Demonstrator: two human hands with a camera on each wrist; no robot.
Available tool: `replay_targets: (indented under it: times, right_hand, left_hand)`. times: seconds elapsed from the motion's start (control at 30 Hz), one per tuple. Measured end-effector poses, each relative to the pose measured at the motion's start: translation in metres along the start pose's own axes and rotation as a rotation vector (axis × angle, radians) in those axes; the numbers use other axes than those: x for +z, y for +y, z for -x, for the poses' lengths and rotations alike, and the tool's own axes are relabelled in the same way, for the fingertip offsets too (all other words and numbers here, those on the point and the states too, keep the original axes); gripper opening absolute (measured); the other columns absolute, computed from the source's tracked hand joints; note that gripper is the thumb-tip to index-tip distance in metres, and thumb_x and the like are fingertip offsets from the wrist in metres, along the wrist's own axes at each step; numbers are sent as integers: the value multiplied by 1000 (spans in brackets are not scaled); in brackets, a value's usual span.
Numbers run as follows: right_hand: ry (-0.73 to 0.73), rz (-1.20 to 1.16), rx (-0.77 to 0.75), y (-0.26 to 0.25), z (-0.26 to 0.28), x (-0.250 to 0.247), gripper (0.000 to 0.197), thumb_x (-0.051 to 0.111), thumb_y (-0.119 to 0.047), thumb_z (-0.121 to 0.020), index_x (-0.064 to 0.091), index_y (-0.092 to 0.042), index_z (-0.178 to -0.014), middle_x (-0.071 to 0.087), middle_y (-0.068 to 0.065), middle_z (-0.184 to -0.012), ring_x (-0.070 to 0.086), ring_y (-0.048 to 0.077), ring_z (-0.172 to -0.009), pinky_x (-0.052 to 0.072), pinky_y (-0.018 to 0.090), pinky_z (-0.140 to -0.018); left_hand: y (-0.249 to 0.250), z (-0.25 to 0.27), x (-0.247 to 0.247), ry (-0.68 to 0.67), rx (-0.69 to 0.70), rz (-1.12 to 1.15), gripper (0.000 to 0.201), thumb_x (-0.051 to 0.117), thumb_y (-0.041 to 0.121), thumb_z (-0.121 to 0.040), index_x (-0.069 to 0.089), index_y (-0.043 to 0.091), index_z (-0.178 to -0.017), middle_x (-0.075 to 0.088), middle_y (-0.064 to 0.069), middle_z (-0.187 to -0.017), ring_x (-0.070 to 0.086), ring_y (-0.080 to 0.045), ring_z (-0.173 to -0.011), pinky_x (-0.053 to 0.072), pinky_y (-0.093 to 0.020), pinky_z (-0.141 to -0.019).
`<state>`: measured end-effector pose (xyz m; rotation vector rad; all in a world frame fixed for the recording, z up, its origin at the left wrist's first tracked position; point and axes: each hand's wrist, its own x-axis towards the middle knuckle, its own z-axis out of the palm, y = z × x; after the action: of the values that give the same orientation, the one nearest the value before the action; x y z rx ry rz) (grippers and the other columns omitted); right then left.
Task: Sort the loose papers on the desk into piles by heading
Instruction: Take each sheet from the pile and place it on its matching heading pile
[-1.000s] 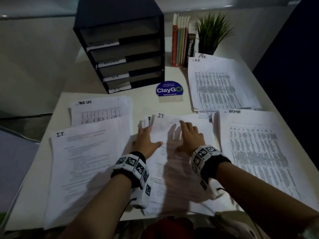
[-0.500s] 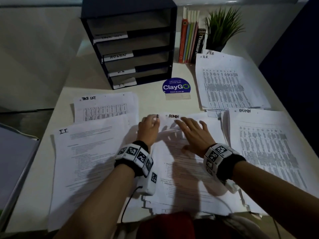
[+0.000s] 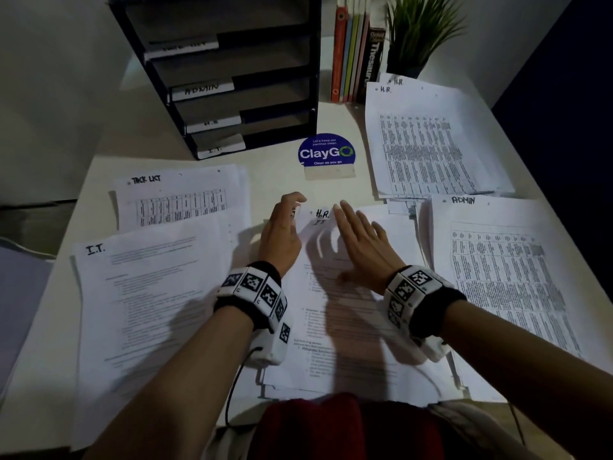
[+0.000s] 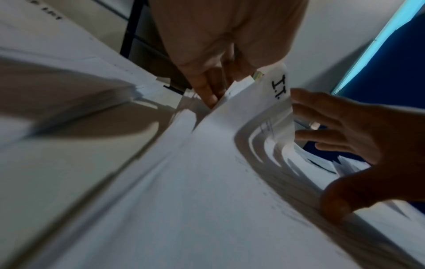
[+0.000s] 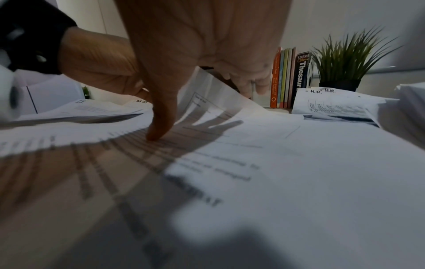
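Observation:
A loose stack of papers [image 3: 358,327] lies in the middle of the desk in front of me. My left hand [image 3: 282,227] is at the stack's top left corner, fingers curled round the lifted corner of a sheet headed I.T. [image 4: 279,87]. A sheet headed H.R. [image 3: 321,213] shows just beyond it. My right hand [image 3: 358,240] hovers over the stack with fingers spread and straight. Only its thumb [image 5: 158,134] presses on the top page. Sorted piles lie around: TASK LIST [image 3: 179,200], I.T. [image 3: 149,293], H.R. [image 3: 431,144] and ADMIN [image 3: 504,277].
A dark labelled tray rack [image 3: 225,78] stands at the back. Next to it are upright books [image 3: 355,54] and a potted plant [image 3: 421,34]. A blue ClayGo sign [image 3: 326,154] stands just behind the stack. The desk edges run close to the left and right piles.
My left hand has moved from lying flat on the stack to its top left corner and lifted sheets. The heading on show went from ADMIN to H.R. and I.T. My right fingers have risen.

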<state>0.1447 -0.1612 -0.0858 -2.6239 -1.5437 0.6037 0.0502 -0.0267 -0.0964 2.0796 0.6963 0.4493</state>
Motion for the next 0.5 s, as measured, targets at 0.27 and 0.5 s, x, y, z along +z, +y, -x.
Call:
replay_targets:
  times: [0.27, 0.5]
  right_hand:
    - [263, 11, -197, 3, -7, 14, 36, 74, -10, -67, 59, -6, -99, 61, 12, -111, 58, 31, -107, 27, 56, -100]
    - [289, -892, 181, -16, -31, -1, 39, 34, -41, -98, 43, -17, -128, 68, 12, -99, 63, 27, -95, 44, 33, -89]
  left_hand:
    - [-11, -16, -7, -76, -166, 88, 36, 41, 4, -95, 45, 16, -129, 53, -9, -108, 50, -18, -93, 34, -11, -70]
    - [-16, -23, -5, 4, -288, 202, 19, 42, 6, -95, 58, 6, -106, 56, -7, -94, 49, -14, -86, 39, -8, -66]
